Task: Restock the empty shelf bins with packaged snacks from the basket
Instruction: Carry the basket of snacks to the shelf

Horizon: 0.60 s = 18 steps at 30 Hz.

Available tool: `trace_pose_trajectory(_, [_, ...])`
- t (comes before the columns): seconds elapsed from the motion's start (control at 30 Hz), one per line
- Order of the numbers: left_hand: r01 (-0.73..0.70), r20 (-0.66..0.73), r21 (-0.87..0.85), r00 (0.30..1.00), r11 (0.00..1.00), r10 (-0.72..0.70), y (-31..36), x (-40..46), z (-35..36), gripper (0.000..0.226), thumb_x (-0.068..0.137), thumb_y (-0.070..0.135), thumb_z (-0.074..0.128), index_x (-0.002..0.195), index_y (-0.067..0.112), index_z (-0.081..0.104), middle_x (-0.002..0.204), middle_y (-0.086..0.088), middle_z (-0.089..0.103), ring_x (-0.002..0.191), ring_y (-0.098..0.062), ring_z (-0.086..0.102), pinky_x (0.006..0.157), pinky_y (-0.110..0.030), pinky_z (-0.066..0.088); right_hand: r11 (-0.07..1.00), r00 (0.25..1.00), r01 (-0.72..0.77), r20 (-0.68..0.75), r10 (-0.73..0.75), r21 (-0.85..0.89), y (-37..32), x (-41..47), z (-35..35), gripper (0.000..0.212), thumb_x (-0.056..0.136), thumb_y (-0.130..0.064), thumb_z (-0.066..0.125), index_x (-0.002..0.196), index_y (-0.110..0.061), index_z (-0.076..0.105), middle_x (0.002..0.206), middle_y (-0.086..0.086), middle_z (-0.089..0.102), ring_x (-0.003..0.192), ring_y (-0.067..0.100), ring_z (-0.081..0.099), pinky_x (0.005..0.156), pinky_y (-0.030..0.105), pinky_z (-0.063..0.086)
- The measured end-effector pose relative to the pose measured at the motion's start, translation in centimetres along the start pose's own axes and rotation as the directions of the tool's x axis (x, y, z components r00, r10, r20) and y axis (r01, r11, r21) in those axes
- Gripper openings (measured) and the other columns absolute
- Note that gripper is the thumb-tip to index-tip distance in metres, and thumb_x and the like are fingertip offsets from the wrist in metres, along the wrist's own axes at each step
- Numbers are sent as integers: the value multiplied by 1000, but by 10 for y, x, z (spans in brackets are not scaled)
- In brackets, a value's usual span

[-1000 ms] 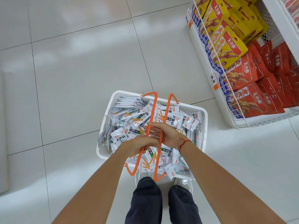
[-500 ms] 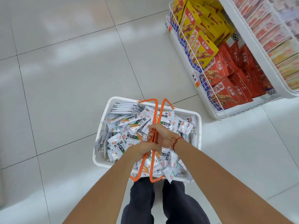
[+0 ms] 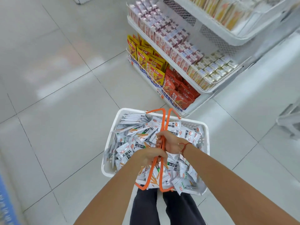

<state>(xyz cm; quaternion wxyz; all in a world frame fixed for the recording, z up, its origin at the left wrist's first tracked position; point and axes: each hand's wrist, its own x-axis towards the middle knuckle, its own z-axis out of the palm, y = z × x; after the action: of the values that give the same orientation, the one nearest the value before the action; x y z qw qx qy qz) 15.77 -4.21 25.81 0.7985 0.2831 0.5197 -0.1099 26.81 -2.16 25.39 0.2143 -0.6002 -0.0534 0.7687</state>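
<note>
A white plastic basket hangs in front of my legs, heaped with several white snack packets. Its two orange handles are drawn together above the load. My left hand grips the handles at the near side. My right hand grips them just beyond, a red string round its wrist. Both arms reach down from the bottom of the view.
A white shelf unit stands ahead to the right. Its bottom tier holds yellow packs and red packs; the tier above holds pink and pale packets. Pale tiled floor spreads to the left. Another white fixture shows at the right edge.
The two handles have come together in both hands and the basket has risen. The view has tilted up, bringing upper shelf tiers into sight.
</note>
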Motion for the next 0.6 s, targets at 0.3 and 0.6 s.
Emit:
trace_pose_trajectory(0.3, [1,100,199,995,980,-21,47,-43,99,21,77,0,62,73,15,49,63,3,48,55,-7,38,55,-18,34,973,981,159,-135,-137,169,-6,-119,-61,34,96,-6,42,65,-16,33,41,-3,35,51,11,28,47,19,35])
trace_pose_trajectory(0.6, [89,84,325,989,941,-123,89,-9,195,21,74,-1,63,70,16,50,62,4,52,52,-5,42,51,-16,36,941,973,176,-199,-121,290,-6,-164,-164,34,96,-6,41,64,-15,34,46,-2,32,51,12,28,48,20,35])
